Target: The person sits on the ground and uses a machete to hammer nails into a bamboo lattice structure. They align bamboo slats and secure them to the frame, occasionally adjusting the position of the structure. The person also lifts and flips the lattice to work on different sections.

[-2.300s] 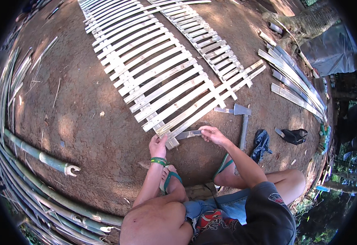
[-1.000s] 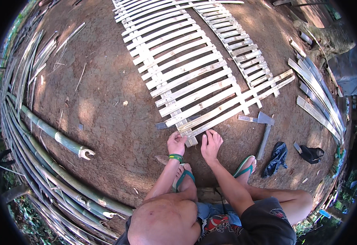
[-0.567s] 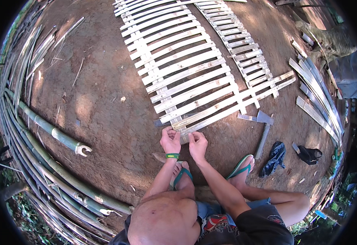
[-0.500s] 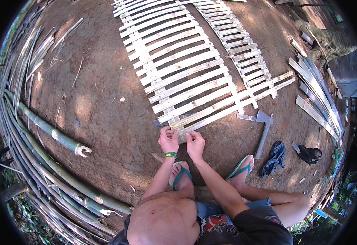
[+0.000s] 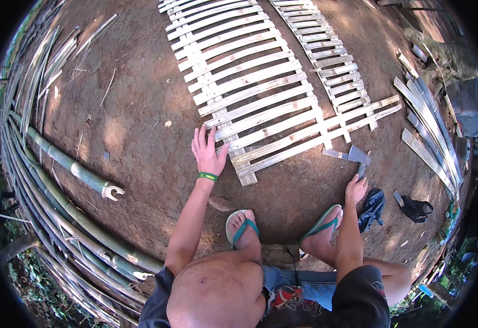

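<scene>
A panel of pale bamboo slats (image 5: 250, 97) lies on the ground in front of me, its slats crossing long side strips. My left hand (image 5: 209, 156) is at the panel's near left side, fingers spread, the fingertips at the slat ends. I cannot tell how firmly they touch. To the right, my right hand (image 5: 356, 189) is closed round the handle of a hatchet (image 5: 359, 155), whose metal head points away from me. The lower handle is hidden by the hand. A flat blade-like piece (image 5: 335, 154) lies beside the hatchet head.
A narrower slatted panel (image 5: 334, 71) lies far right. Split bamboo strips (image 5: 427, 131) are heaped on the right, near a dark bag (image 5: 371, 210) and a black pouch (image 5: 414, 208). Bamboo poles (image 5: 69, 210) line the left, with a thick green pole (image 5: 77, 170) beside them.
My hands have parted from the panel's near corner. The left moved up along its left side and opened; the right went right and took hold of the hatchet handle.
</scene>
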A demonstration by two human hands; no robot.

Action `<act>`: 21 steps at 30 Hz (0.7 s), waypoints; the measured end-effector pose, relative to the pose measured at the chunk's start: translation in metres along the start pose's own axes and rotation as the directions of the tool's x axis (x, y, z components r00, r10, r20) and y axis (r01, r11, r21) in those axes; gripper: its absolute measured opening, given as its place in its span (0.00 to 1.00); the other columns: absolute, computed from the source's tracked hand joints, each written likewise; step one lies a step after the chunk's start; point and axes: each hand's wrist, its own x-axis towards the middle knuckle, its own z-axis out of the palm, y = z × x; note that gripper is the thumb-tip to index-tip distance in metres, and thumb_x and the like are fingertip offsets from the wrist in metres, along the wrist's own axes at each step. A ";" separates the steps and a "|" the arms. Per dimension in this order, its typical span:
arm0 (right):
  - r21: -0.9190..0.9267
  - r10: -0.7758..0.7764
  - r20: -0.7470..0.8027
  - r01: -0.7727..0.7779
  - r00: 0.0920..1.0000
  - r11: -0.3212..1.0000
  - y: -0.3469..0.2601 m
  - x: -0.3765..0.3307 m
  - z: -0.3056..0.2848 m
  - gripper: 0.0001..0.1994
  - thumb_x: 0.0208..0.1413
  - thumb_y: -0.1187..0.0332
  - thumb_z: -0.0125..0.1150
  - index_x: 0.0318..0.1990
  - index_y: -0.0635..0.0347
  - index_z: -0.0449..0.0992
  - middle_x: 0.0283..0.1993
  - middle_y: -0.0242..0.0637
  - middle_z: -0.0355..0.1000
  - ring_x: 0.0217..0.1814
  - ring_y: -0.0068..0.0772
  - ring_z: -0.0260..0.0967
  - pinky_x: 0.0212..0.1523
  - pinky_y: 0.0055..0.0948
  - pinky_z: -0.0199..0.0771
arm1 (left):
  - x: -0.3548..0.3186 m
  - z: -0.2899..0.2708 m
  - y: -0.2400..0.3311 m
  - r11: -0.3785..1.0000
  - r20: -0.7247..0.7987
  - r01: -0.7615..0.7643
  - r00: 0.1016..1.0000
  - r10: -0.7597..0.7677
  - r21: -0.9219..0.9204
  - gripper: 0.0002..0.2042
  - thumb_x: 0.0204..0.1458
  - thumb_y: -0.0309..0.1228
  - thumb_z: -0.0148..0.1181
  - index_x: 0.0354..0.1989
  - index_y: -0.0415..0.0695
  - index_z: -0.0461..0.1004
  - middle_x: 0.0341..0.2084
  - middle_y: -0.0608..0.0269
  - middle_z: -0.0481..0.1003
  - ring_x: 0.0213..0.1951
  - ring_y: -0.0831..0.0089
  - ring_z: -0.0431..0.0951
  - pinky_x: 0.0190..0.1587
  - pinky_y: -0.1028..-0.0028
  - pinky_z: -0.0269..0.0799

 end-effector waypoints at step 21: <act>0.749 -0.573 0.641 -0.257 0.511 0.610 -0.219 -0.193 -0.124 0.19 0.69 0.65 0.55 0.60 0.70 0.68 0.32 0.39 0.78 0.25 0.23 0.74 0.26 0.28 0.75 | 0.075 0.024 -0.032 0.959 0.144 -0.029 0.989 -0.013 0.282 0.32 0.64 0.56 0.47 0.76 0.62 0.57 0.78 0.59 0.47 0.78 0.59 0.45 0.75 0.40 0.31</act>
